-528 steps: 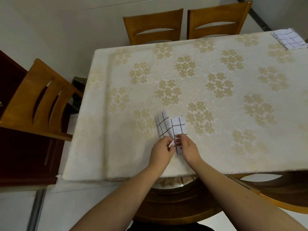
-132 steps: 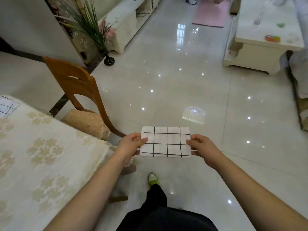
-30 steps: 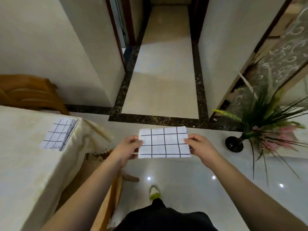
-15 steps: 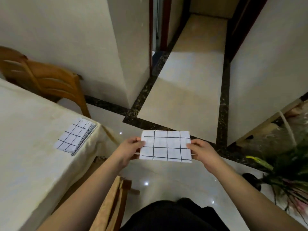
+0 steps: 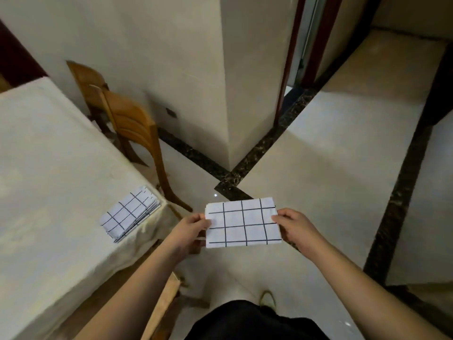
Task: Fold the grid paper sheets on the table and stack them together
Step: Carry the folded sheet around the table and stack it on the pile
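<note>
A folded white sheet with a black grid (image 5: 242,223) hangs in the air over the floor, held flat between both hands. My left hand (image 5: 190,230) pinches its left edge and my right hand (image 5: 295,227) pinches its right edge. To the left, a stack of folded grid sheets (image 5: 130,213) lies near the corner of the table (image 5: 49,192), which wears a cream cloth. The held sheet is apart from the stack, to its right and off the table.
A wooden chair (image 5: 130,123) stands at the table's far side against a cream wall corner (image 5: 225,94). Another chair's back (image 5: 161,305) shows below my left arm. Glossy tiled floor with dark borders (image 5: 318,180) spreads to the right. My dark trousers and a shoe are below.
The view has swung further round the table corner. The stack now sits closer to my left hand. Both hands keep the same hold on the folded sheet.
</note>
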